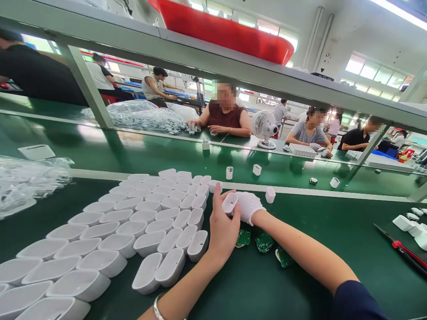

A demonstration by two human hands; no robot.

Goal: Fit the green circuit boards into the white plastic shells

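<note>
A white rounded case [229, 204] is being held tilted just below frame centre, its open end showing.

a red tray [227, 34] sits on the upper shelf [200, 53]. a white fan [263, 124] stands beside a person [230, 118] in maroon.
</note>
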